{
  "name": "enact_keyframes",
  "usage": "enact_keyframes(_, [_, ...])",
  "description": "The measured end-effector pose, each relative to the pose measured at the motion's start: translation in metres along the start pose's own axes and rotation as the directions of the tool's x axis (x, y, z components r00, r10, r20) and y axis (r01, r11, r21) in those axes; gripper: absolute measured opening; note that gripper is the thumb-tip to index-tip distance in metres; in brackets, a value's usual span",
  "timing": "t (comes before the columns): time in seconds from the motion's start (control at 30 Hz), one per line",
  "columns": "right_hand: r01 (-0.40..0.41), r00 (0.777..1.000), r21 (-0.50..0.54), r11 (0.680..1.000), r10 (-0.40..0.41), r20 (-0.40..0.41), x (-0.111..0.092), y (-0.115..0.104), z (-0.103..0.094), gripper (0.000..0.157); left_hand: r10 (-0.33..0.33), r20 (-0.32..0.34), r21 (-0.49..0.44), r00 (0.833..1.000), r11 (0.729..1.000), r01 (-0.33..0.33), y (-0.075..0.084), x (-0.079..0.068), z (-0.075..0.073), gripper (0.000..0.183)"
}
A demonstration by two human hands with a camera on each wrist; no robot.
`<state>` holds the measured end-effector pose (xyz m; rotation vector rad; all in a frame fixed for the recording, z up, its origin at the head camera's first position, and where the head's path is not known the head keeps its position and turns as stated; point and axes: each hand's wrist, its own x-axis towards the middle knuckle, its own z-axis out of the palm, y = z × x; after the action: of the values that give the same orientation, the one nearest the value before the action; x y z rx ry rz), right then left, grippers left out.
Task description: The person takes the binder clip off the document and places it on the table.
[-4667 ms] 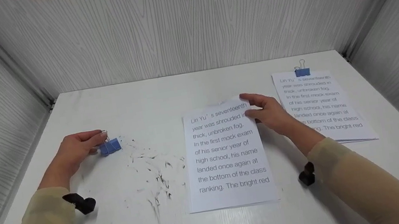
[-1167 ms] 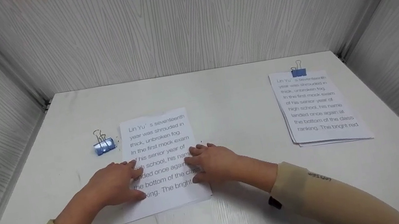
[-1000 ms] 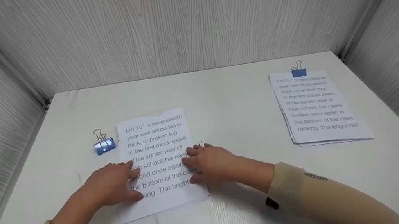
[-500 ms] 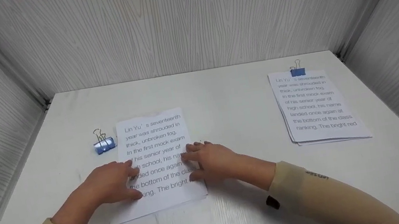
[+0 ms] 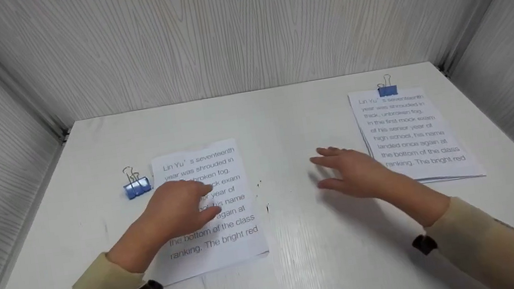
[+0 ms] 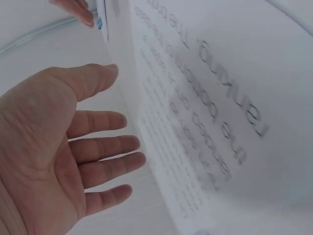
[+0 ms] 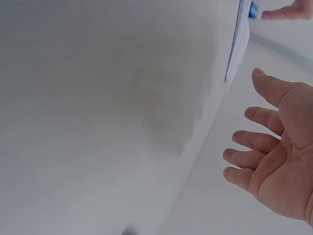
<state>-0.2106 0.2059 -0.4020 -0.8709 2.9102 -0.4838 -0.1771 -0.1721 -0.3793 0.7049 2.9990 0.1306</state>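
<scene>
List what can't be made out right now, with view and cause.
- Some text on the left paper stack: head view, covered by the left hand.
- Near left corner of the right paper stack: head view, behind the right hand and wrist.
- Dark specks: head view, too small to identify.
- Dark smudge: right wrist view, blurred, cut off by the bottom edge.
</scene>
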Motion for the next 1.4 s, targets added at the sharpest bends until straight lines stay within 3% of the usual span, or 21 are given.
enact_keyframes(0.1, [-0.075,0.997,0.010,0.997,0.075,-0.014,-0.021,0.032,-0.014,0.059,0.086,-0.062,0.025,0.994,0.996,-0.085,0.024,0.021,-0.006,0.046])
enact_keyframes(0.23, [-0.201,0.979,0.001,0.980,0.201,-0.017,-0.046,0.068,-0.030,0.061,0.219,-0.111,0.091,0.969,0.974,-0.209,0.059,0.048,-0.010,0.038])
enact_keyframes(0.33, [-0.268,0.963,-0.018,0.963,0.268,-0.022,-0.064,0.089,-0.040,0.065,0.289,-0.098,0.137,0.952,0.952,-0.274,0.086,0.066,-0.009,0.040])
enact_keyframes(0.5, [-0.312,0.949,-0.034,0.950,0.310,-0.050,-0.091,0.118,-0.054,0.072,0.353,-0.058,0.193,0.934,0.922,-0.336,0.126,0.090,-0.007,0.055])
enact_keyframes(0.63, [-0.353,0.935,-0.025,0.935,0.351,-0.045,-0.104,0.134,-0.060,0.076,0.380,-0.043,0.222,0.924,0.905,-0.362,0.152,0.105,-0.004,0.064])
enact_keyframes(0.8, [-0.391,0.921,-0.014,0.920,0.391,-0.004,-0.114,0.148,-0.059,0.081,0.377,0.015,0.230,0.926,0.900,-0.370,0.175,0.115,0.006,0.072])
enact_keyframes(1.13, [-0.436,0.896,-0.001,0.900,0.434,0.091,-0.118,0.161,-0.045,0.085,0.380,0.110,0.164,0.918,0.904,-0.394,0.204,0.130,0.040,0.079])
enact_keyframes(1.4, [-0.450,0.883,-0.011,0.893,0.447,0.144,-0.115,0.161,-0.039,0.082,0.403,0.124,0.132,0.907,0.899,-0.418,0.226,0.143,0.060,0.082])
